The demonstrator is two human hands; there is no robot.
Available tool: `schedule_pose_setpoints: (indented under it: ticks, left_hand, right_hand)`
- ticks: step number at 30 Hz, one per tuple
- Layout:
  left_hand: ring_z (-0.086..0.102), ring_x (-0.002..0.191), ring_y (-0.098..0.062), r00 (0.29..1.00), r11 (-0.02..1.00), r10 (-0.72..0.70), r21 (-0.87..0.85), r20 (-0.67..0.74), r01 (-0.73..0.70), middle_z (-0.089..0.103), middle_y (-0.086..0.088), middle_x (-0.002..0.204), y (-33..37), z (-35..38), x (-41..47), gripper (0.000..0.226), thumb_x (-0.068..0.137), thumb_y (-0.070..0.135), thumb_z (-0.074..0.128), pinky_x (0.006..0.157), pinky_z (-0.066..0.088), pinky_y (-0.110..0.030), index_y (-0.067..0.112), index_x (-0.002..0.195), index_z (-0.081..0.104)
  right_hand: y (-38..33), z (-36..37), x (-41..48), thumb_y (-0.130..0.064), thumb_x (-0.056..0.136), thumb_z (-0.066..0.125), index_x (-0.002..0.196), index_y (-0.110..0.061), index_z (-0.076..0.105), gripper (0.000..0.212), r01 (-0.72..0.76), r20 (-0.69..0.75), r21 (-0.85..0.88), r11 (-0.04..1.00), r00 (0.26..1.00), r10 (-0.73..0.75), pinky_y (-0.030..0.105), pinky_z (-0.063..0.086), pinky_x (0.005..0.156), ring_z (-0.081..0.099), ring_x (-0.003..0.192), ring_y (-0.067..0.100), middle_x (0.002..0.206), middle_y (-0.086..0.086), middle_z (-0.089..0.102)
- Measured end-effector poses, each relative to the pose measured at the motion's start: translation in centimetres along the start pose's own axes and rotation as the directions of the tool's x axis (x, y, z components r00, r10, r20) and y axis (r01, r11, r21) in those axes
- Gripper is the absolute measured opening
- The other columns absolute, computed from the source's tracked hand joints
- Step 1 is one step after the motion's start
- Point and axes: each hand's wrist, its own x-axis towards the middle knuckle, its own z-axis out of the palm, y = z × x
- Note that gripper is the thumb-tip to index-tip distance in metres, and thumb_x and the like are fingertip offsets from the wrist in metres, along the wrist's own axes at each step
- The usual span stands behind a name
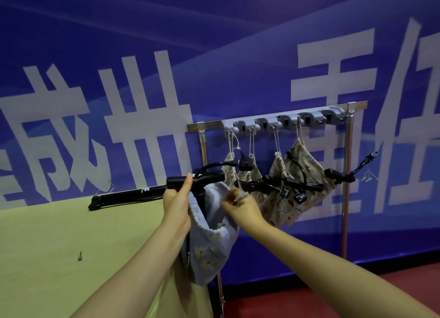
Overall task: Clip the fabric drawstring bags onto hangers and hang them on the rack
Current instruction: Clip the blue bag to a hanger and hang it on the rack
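Even indoor light, soft motion blur, wide-angle bending at edges.

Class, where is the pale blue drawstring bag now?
Head view, centre: the pale blue bag hangs under the black handle gripped by the left hand, beside the right hand, left of the beige bags.

Fingertips of the right hand (241, 208) are blurred, perhaps pinching the blue bag (214, 244).

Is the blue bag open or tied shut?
Open: the rim of the blue bag gapes, and a black tool gripped by the left hand runs down into it.
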Motion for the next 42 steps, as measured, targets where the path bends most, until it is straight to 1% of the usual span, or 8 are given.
schedule_pose_setpoints:
  ticks: [3, 7, 11, 15, 19, 22, 28, 42]
  left_hand:
    - [0.062, 0.087, -0.030, 1.000, 1.000, 0.000, -0.001, 0.007, 0.000, 0.063, -0.013, 0.081, -0.2, 0.2, -0.2, 0.020, 0.084, 0.026, 0.068, 0.092, 0.050, -0.046, 0.009, 0.075, 0.064]
    - [0.061, 0.088, -0.028, 0.999, 0.997, 0.027, 0.066, 0.017, -0.028, 0.063, -0.010, 0.079, -0.4, 0.2, -0.3, 0.020, 0.086, 0.026, 0.067, 0.089, 0.050, -0.042, 0.008, 0.078, 0.063]
    - [0.062, 0.089, -0.027, 0.998, 0.994, 0.061, 0.085, 0.014, -0.062, 0.064, -0.006, 0.079, -0.7, 0.1, -0.3, 0.019, 0.087, 0.023, 0.065, 0.088, 0.049, -0.038, 0.005, 0.087, 0.064]
    - [0.055, 0.072, -0.024, 0.998, 0.994, 0.055, 0.097, -0.021, -0.053, 0.054, -0.003, 0.064, -0.9, 0.1, -0.4, 0.028, 0.087, 0.023, 0.065, 0.074, 0.047, -0.032, 0.010, 0.064, 0.055]
    - [0.055, 0.066, -0.023, 0.997, 0.996, 0.011, 0.084, -0.083, -0.004, 0.053, -0.006, 0.064, -1.2, -0.9, 0.2, 0.033, 0.084, 0.028, 0.068, 0.064, 0.046, -0.028, 0.008, 0.064, 0.052]
    - [0.056, 0.066, -0.020, 0.991, 0.999, -0.013, 0.040, -0.130, 0.018, 0.056, -0.005, 0.068, -1.2, -1.4, 0.2, 0.029, 0.084, 0.028, 0.068, 0.065, 0.047, -0.029, 0.009, 0.067, 0.056]
    - [0.050, 0.046, -0.016, 0.986, 0.999, -0.028, 0.026, -0.165, 0.033, 0.048, 0.009, 0.032, -1.1, -1.7, 0.1, 0.039, 0.086, 0.027, 0.066, 0.047, 0.043, -0.022, 0.010, 0.057, 0.045]
    - [0.047, 0.032, -0.011, 0.996, 0.997, -0.051, -0.055, -0.080, 0.046, 0.045, 0.006, 0.030, -1.7, -1.6, -0.1, 0.042, 0.086, 0.025, 0.066, 0.040, 0.041, -0.016, 0.008, 0.054, 0.044]
  right_hand:
    - [0.7, 0.3, -0.1, -0.017, 0.088, 0.056, 0.105, -0.012, 0.068, 0.022, 0.283, 0.268, -0.385, 0.879, 0.945, -0.187, 0.036, 0.050, 0.087, 0.060, 0.104, 0.025, 0.108, 0.009, 0.068]
    - [0.7, 0.8, -0.5, -0.015, 0.088, 0.054, 0.103, -0.015, 0.066, 0.019, 0.406, 0.447, -0.720, 0.563, 0.892, -0.070, 0.034, 0.045, 0.066, 0.060, 0.098, 0.030, 0.102, 0.008, 0.064]
    - [0.3, 0.8, -1.1, -0.004, 0.088, 0.056, 0.085, -0.007, 0.058, 0.005, 0.414, 0.507, -0.795, 0.444, 0.855, 0.109, 0.034, 0.041, 0.068, 0.059, 0.097, 0.033, 0.080, 0.008, 0.050]
    - [0.6, 0.2, -1.0, -0.003, 0.088, 0.054, 0.107, 0.001, 0.062, 0.021, 0.439, 0.526, -0.783, 0.441, 0.845, 0.093, 0.040, 0.047, 0.085, 0.055, 0.109, 0.035, 0.123, 0.019, 0.052]
    - [1.8, -1.0, 0.2, -0.004, 0.088, 0.054, 0.082, -0.004, 0.065, 0.012, 0.277, 0.363, -0.636, 0.721, 0.931, -0.037, 0.036, 0.049, 0.077, 0.061, 0.090, 0.033, 0.107, 0.018, 0.066]
    - [3.1, -2.2, 1.0, -0.005, 0.091, 0.055, 0.073, -0.012, 0.062, 0.020, -0.056, 0.152, -0.097, 0.994, 0.986, 0.070, 0.042, 0.057, 0.078, 0.066, 0.075, 0.029, 0.076, 0.014, 0.067]
    - [4.2, -3.5, 0.7, -0.003, 0.097, 0.046, 0.081, -0.010, 0.057, 0.021, -0.236, 0.095, 0.513, 0.825, 0.971, 0.219, 0.019, 0.052, 0.051, 0.061, 0.053, 0.010, 0.072, 0.009, 0.058]
    - [4.9, -2.4, 0.9, -0.008, 0.099, 0.043, 0.081, -0.013, 0.054, 0.022, -0.207, 0.006, 0.443, 0.872, 0.974, 0.228, 0.035, 0.049, 0.073, 0.056, 0.080, 0.024, 0.081, 0.009, 0.060]
